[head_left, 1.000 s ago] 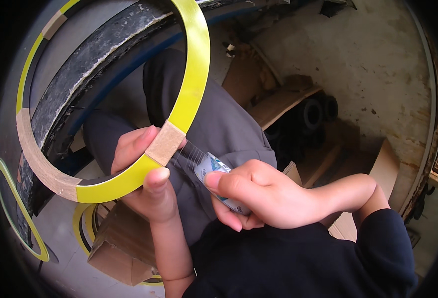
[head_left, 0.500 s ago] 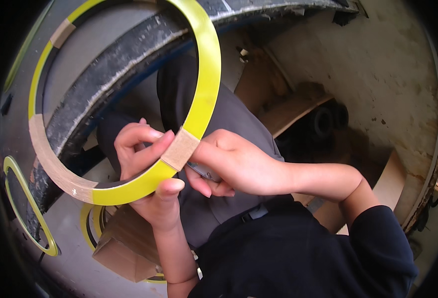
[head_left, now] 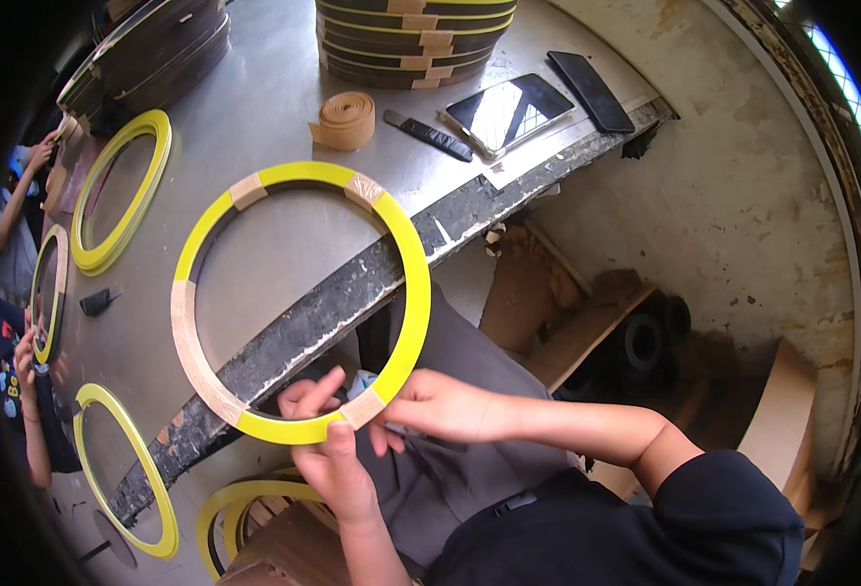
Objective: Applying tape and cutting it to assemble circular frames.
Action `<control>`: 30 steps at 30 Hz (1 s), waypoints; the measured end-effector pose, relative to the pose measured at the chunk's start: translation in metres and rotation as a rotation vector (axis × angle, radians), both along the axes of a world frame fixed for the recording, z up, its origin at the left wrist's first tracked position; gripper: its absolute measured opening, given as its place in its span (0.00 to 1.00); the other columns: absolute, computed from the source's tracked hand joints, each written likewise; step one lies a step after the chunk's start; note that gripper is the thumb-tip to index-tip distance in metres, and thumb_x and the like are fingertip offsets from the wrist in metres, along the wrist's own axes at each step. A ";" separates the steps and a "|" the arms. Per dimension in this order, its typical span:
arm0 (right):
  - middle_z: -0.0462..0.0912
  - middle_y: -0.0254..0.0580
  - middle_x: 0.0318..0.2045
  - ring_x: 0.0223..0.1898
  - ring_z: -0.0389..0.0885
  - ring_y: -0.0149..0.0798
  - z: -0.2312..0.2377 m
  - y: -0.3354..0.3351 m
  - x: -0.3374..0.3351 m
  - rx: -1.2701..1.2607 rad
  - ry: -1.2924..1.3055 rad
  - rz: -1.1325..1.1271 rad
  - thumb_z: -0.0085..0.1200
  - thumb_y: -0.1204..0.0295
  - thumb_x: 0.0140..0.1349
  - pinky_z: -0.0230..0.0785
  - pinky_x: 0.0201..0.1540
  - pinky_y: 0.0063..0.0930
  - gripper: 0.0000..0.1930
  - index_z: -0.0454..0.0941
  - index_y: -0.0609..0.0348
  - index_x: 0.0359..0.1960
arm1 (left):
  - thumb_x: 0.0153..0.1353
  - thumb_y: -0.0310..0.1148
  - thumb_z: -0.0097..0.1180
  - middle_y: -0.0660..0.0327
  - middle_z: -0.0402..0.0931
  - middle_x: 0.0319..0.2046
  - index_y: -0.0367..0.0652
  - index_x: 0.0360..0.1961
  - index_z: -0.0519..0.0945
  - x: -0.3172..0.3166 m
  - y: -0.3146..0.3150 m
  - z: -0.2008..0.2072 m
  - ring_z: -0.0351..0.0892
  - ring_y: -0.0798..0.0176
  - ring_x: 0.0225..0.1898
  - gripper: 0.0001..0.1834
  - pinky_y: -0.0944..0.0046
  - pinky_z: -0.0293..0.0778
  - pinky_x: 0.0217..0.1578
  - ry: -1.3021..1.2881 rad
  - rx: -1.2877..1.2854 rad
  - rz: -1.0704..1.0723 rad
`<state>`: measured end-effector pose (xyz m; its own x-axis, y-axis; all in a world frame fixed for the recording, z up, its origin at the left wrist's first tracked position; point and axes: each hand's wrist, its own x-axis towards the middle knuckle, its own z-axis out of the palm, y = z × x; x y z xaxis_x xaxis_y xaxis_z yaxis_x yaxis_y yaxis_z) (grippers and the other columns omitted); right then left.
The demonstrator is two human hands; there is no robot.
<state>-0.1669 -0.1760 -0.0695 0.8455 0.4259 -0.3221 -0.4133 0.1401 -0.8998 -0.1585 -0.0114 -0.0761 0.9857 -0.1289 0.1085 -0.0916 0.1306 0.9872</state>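
A large flat yellow ring [head_left: 417, 293] with patches of brown paper tape is held up, tilted, over the table edge and my lap. My left hand [head_left: 337, 479] grips its lower rim, thumb in front and fingers behind. Beside the lower-right tape patch [head_left: 363, 408], my right hand [head_left: 447, 405] is closed, its fingertips partly hidden behind the rim. It seems to hold a small greyish thing, mostly covered by the fingers. A light bluish-white bit [head_left: 360, 383] shows inside the ring between my hands; its kind cannot be made out.
On the metal table [head_left: 264, 117] are a brown tape roll [head_left: 347, 121], a black-handled cutter [head_left: 430, 135], two phones [head_left: 510, 112] [head_left: 591, 91] and a taped ring stack [head_left: 416, 44]. More yellow rings [head_left: 118, 195] lie left, near another person's hands [head_left: 26, 356]. A cardboard box [head_left: 284, 552] stands below.
The view has shifted, bringing more of the tabletop into sight. The ring appears lower and farther from the camera. Both hands stay at the same tape patch.
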 end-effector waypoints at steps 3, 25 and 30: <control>0.85 0.56 0.43 0.50 0.82 0.51 0.039 -0.034 0.012 -0.454 -0.397 0.138 0.54 0.55 0.71 0.71 0.56 0.39 0.24 0.82 0.69 0.49 | 0.62 0.44 0.69 0.58 0.66 0.55 0.31 0.65 0.71 -0.015 -0.013 0.007 0.69 0.63 0.57 0.37 0.62 0.68 0.58 0.067 -0.086 0.002; 0.87 0.55 0.36 0.42 0.86 0.52 0.093 -0.129 0.142 -1.520 -0.675 -0.341 0.63 0.59 0.54 0.77 0.48 0.42 0.17 0.88 0.61 0.36 | 0.74 0.29 0.54 0.55 0.81 0.46 0.30 0.55 0.77 -0.028 -0.032 -0.004 0.84 0.62 0.44 0.15 0.62 0.79 0.50 0.217 -0.196 0.091; 0.82 0.36 0.22 0.25 0.80 0.24 0.157 -0.081 0.018 -0.817 -0.528 -0.432 0.55 0.65 0.69 0.62 0.25 0.21 0.11 0.76 0.62 0.37 | 0.74 0.29 0.53 0.55 0.82 0.42 0.32 0.52 0.77 -0.025 -0.029 0.002 0.85 0.63 0.39 0.12 0.62 0.81 0.47 0.126 -0.155 0.105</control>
